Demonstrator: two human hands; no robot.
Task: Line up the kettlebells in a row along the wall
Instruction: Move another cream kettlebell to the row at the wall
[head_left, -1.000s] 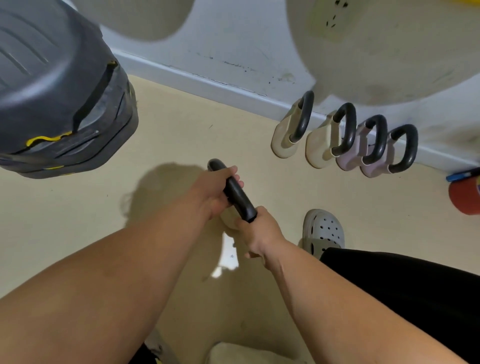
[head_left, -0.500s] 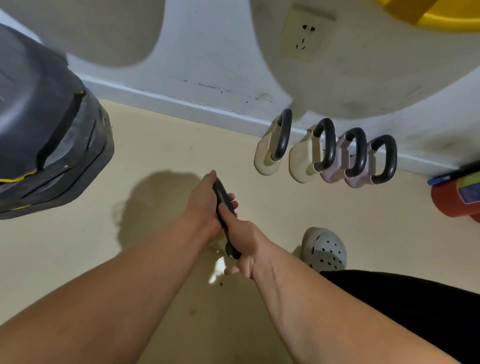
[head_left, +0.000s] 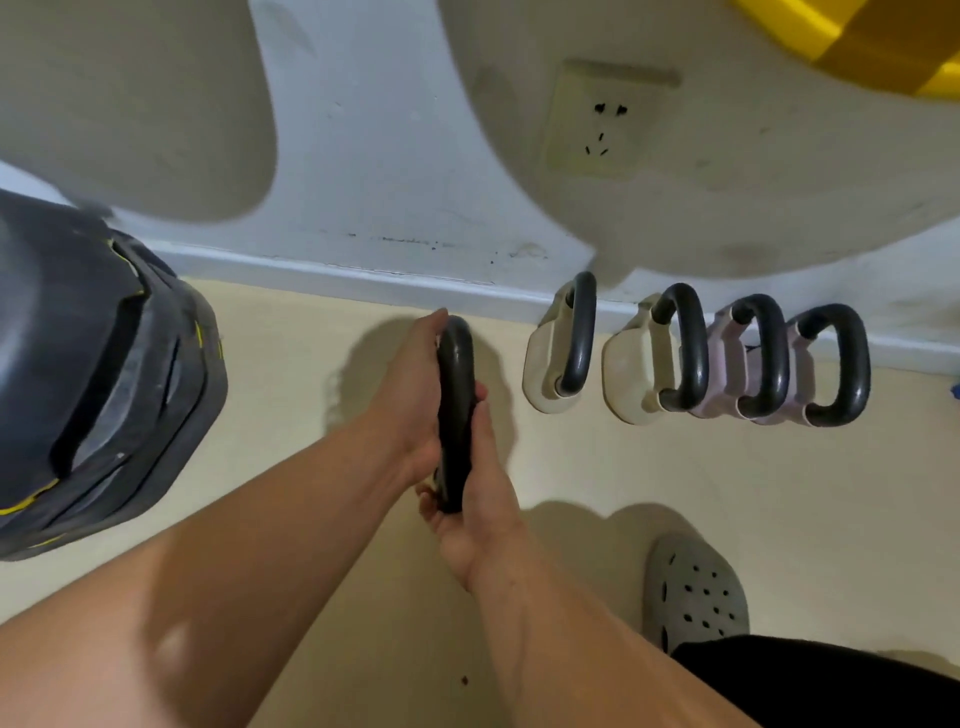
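Along the foot of the wall, off to the person's right, four are already in place: a cream kettlebell, a second cream kettlebell, a pink kettlebell and a second pink kettlebell, in one line by the skirting board. The three on the right crowd together; the first cream one stands a little apart from them.

A fifth kettlebell is between the person's hands, over the floor to the left of the row, near the skirting board but not up against it. I reckon it wants setting down beside the first cream one; whether more wait out of sight I cannot tell. Its body is hidden under the hands, so I cannot say if it rests on the floor or is lifted.

Both arms reach forward and down. The left hand takes the far part of the dark handle, fingers curled round it. The right hand grips the near end, fingers wrapped underneath. A grey clog is planted on the room side of the row.
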